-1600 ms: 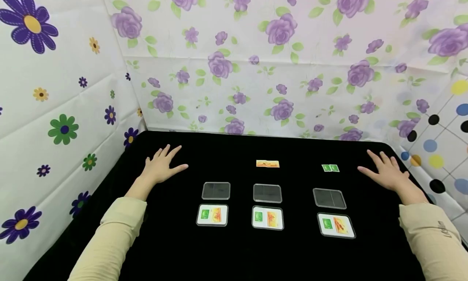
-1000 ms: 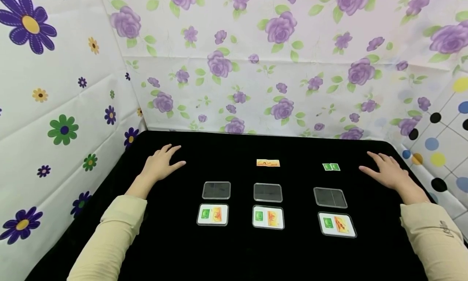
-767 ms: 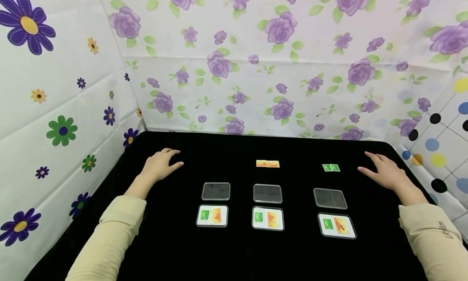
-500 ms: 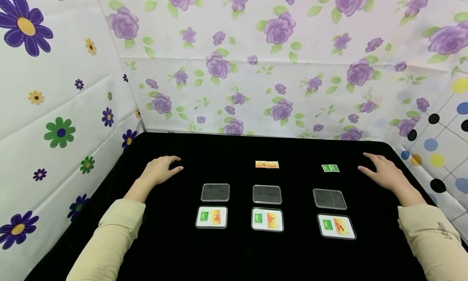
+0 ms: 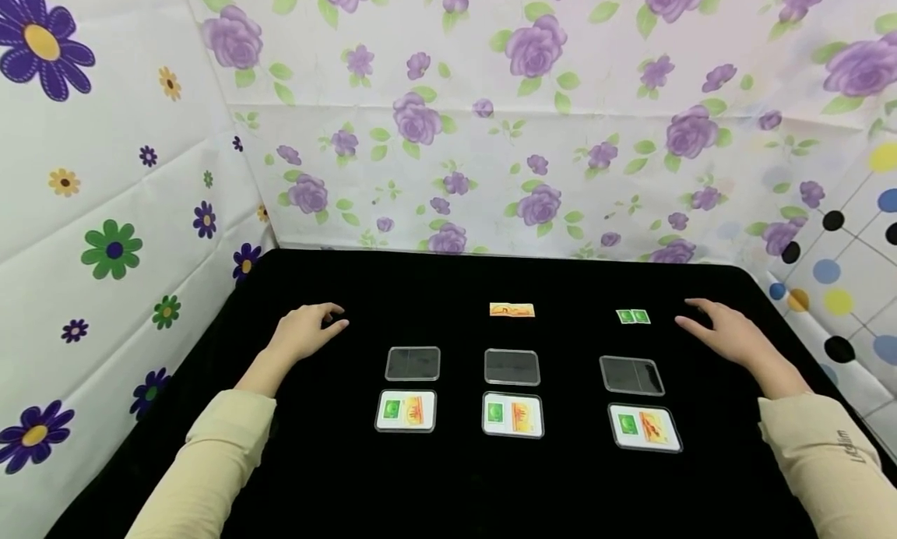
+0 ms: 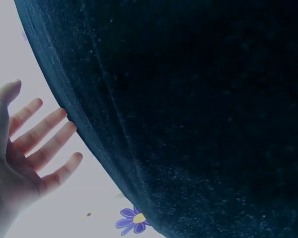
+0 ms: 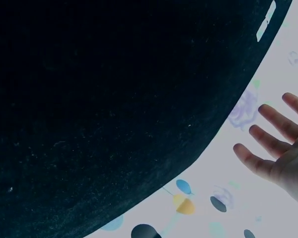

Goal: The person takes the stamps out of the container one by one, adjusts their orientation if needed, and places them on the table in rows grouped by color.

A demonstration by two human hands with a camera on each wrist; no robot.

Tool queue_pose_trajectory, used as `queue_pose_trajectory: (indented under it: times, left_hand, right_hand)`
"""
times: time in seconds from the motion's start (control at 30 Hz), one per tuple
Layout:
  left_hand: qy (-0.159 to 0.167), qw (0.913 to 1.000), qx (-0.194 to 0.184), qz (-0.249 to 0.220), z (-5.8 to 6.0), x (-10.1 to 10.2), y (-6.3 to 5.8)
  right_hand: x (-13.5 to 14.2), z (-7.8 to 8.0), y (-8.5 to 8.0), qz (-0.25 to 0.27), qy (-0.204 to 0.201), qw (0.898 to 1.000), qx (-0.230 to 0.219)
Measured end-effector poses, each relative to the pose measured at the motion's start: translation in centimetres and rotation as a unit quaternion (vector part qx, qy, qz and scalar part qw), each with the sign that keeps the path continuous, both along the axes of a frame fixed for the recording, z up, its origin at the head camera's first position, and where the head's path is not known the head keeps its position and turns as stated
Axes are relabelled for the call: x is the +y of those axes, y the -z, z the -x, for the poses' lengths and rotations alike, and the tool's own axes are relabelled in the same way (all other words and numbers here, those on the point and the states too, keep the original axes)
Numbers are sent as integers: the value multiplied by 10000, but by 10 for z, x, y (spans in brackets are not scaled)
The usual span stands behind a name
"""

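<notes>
My left hand [image 5: 303, 335] hovers over the left part of the black cloth, holding nothing, its fingers loosely bent. On the far right, my right hand [image 5: 729, 335] is also free of any object, thumb and forefinger pointing toward a pair of green stamps [image 5: 633, 316]. An orange stamp strip [image 5: 511, 310] lies at the back middle. Three clear plastic covers, left [image 5: 413, 364], middle [image 5: 512, 367] and right [image 5: 631, 375], form a row. Nearer me sit three framed cards, left [image 5: 406, 411], middle [image 5: 513, 415] and right [image 5: 645, 428], each showing a green and an orange stamp.
Black cloth [image 5: 448, 484] covers the table. Flowered sheets stand as a left wall [image 5: 63, 235] and a back wall [image 5: 490, 165]. A dotted sheet [image 5: 858, 274] closes the right side.
Both hands' spread fingers have drawn together and bent loosely. The right hand has shifted slightly left, toward the green stamps. Stamps, covers and cards have stayed in place.
</notes>
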State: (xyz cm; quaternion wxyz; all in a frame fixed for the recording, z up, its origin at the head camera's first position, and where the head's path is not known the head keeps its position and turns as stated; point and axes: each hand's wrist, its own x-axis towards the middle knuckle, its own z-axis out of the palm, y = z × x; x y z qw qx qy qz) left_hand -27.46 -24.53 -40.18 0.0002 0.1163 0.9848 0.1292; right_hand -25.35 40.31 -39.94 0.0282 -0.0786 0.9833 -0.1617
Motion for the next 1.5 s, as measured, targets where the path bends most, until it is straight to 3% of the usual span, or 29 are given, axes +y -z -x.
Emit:
queue_pose_trajectory:
  times: [0.6,0.8,0.93,1.23,1.5]
  left_hand:
    - [547,9966,29,-617,-16,2,7]
    - [1089,9880,-138,-1084,-22,7,6]
    - [1335,9811,-263,-1375,-31,9,11]
    - [1492,9731,-428,-1701,-42,13,16]
    - [1575,9742,-322,-1584,-51,25,14]
  right_hand:
    - [-13,-11,2,89,-151,9996,222]
    - [-20,-15,-1,305,-310,9984,361]
    - [-28,-18,-3,442,-495,9966,485]
    - [-54,-20,-9,595,-958,9894,913]
    - [-75,-27,-14,815,-1179,9852,940]
